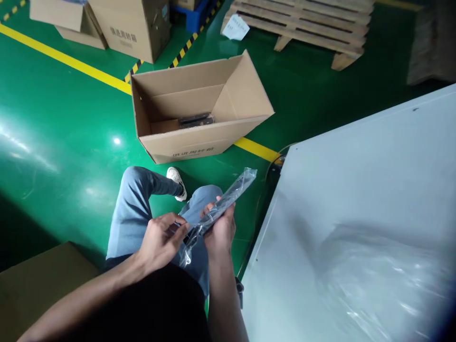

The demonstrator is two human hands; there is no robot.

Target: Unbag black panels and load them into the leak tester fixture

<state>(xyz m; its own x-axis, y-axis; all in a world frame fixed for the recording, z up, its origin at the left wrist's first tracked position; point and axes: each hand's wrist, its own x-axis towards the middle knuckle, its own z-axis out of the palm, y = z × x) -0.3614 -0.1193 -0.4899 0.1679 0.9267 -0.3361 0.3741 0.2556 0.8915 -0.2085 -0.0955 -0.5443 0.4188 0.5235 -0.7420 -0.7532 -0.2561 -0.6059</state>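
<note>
Over my lap, my right hand (221, 230) is wrapped round a long, narrow clear plastic bag (228, 197) with something dark inside. The bag slants from lower left to upper right, and its contents are too unclear to name. My left hand (166, 237) pinches the bag near its lower end, with thumb and fingertips together. On the floor ahead stands an open cardboard box (192, 142). A few dark, flat pieces (195, 120) lie at its bottom.
A pale grey tabletop (302, 213) fills the right side, with a heap of clear plastic bags (384, 280) on it. Further cardboard boxes (124, 28) and a wooden pallet (302, 21) stand farther back. Another box (46, 289) is at lower left on the green floor (71, 128).
</note>
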